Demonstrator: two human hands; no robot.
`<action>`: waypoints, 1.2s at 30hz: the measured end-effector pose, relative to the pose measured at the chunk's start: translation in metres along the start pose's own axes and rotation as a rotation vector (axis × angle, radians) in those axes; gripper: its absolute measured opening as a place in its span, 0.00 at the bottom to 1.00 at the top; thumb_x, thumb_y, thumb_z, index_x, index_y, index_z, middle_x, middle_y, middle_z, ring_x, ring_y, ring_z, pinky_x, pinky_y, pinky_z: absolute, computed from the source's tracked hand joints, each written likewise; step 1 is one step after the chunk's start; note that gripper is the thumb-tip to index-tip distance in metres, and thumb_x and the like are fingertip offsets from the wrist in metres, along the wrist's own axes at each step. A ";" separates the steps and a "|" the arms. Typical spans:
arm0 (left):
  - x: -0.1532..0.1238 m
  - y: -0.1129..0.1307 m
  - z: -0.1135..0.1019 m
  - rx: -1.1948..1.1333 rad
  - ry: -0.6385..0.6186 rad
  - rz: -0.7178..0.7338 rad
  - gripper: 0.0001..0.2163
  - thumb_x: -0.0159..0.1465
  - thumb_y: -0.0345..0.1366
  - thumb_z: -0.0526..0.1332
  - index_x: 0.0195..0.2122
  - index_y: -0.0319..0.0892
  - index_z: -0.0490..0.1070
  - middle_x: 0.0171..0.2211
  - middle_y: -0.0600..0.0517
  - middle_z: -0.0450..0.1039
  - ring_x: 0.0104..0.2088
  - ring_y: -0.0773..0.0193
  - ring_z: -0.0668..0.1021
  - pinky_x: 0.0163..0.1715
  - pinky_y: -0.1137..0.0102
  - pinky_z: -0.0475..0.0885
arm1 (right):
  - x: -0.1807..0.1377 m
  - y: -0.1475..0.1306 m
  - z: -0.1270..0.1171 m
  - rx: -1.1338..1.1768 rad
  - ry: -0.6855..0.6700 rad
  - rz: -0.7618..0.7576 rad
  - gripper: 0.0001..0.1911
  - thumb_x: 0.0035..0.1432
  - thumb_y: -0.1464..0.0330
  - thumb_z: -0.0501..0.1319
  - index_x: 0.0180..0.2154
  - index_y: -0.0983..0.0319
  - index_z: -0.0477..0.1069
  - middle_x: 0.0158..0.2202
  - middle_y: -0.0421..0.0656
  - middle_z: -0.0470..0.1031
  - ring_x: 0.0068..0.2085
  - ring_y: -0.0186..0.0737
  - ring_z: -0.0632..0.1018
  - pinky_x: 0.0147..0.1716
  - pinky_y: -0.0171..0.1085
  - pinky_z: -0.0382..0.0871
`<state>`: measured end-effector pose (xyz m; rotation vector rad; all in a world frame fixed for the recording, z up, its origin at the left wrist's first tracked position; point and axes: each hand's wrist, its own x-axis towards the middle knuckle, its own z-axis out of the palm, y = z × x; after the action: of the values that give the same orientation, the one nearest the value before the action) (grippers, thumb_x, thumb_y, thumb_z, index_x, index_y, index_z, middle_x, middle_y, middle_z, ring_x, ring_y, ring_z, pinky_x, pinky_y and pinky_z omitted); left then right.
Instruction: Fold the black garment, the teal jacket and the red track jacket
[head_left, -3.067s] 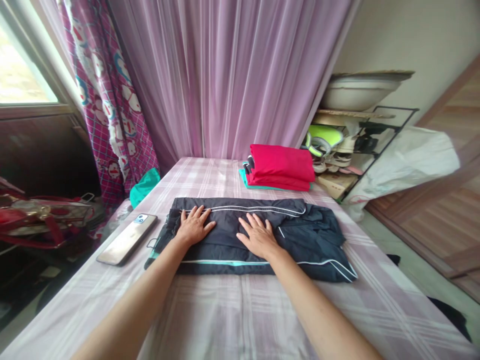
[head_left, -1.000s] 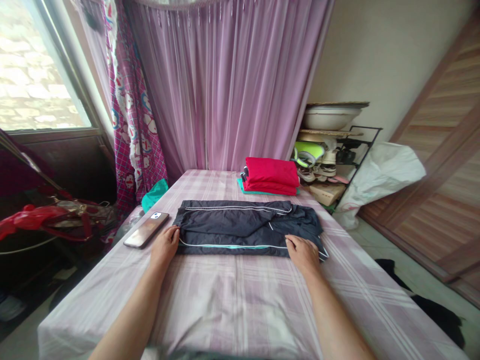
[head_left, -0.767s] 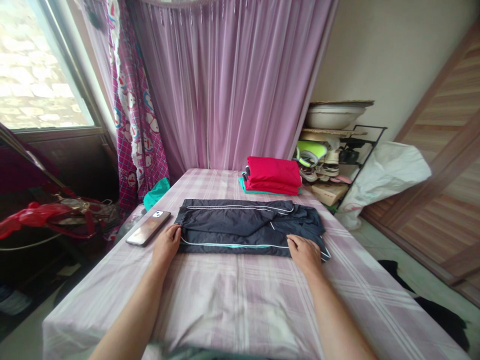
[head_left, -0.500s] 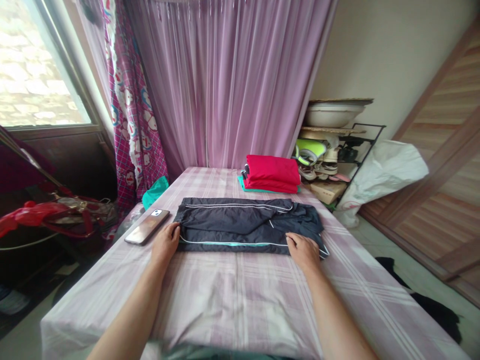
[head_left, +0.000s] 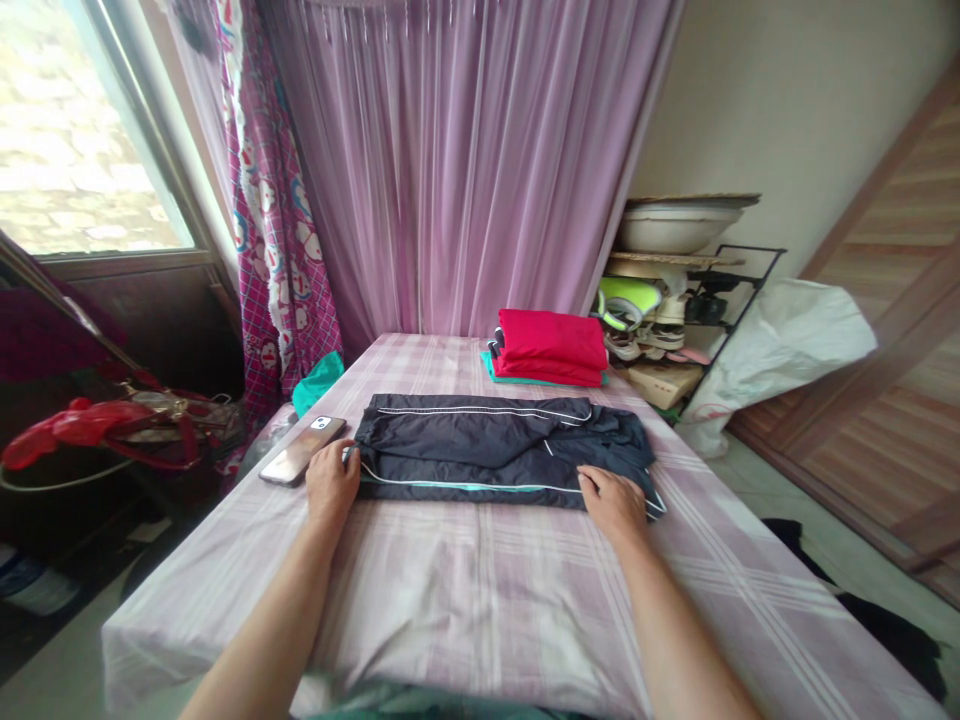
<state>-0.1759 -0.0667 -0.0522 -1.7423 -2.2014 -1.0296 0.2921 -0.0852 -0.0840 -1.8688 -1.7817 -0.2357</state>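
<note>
A black garment with white piping [head_left: 465, 450], probably track pants, lies folded in a long flat strip across the table. A thin strip of teal shows along its near side. My left hand [head_left: 332, 482] is closed on the garment's left end, fingers bent over the edge. At the near right part, my right hand [head_left: 615, 500] has its fingers curled and pinched on the cloth; the fingertips are partly hidden. Just left of my left hand lies a phone [head_left: 296, 455], its camera side up.
A stack of folded clothes [head_left: 551, 345], red on top with teal beneath, sits at the table's far edge. The table [head_left: 465, 590] wears a plaid cloth. Behind hangs a purple curtain [head_left: 450, 180]. To the right stand a shoe rack [head_left: 731, 300] and a white sack [head_left: 787, 340].
My left hand has shifted slightly at the garment's left end, its fingers raised a little. The right hand keeps its place on the cloth. The whole view has swung slightly left.
</note>
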 end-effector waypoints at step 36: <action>0.001 0.008 -0.008 0.103 -0.231 -0.132 0.22 0.67 0.45 0.54 0.57 0.39 0.71 0.54 0.41 0.76 0.56 0.49 0.76 0.55 0.59 0.70 | -0.002 0.001 0.004 0.015 0.047 -0.016 0.17 0.62 0.66 0.51 0.41 0.58 0.79 0.44 0.45 0.82 0.45 0.44 0.80 0.49 0.43 0.65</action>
<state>-0.1710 -0.0699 -0.0421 -1.7695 -2.4894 -0.7560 0.2918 -0.0847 -0.0884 -1.8243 -1.7628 -0.2687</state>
